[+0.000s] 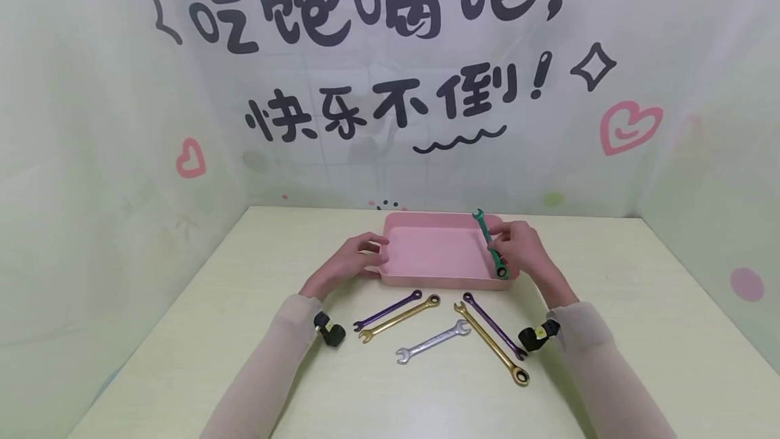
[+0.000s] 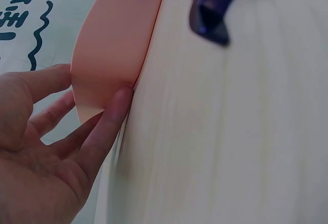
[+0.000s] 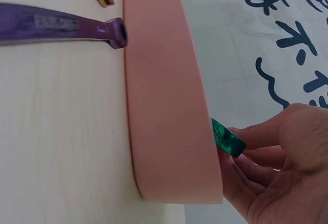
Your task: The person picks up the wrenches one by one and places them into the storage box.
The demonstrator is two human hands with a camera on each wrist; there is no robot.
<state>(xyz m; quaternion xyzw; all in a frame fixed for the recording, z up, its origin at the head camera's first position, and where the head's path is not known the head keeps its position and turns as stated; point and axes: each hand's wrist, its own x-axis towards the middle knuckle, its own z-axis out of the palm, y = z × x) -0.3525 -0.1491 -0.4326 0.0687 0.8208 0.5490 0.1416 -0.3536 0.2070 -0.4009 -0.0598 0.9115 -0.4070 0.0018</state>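
Observation:
A pink tray [image 1: 439, 282] stands toward the back of the table. My left hand [image 1: 353, 257] holds the tray's left end; in the left wrist view its fingers [image 2: 119, 103] span the wall from rim to base. My right hand [image 1: 523, 246] pinches a green combination ratchet wrench [image 1: 485, 230] over the tray's right end. The wrench slants, its open jaw toward the back and its ring end near the front right corner. In the right wrist view the tray wall [image 3: 166, 96] hides most of the wrench.
In front of the tray lie a purple wrench [image 1: 388, 310] and a gold wrench [image 1: 399, 318] at left, a silver double open-ended wrench [image 1: 434, 342] in the middle, and another gold wrench [image 1: 490, 344] and purple wrench [image 1: 495, 326] at right. A printed curtain [image 1: 365, 175] hangs behind the table.

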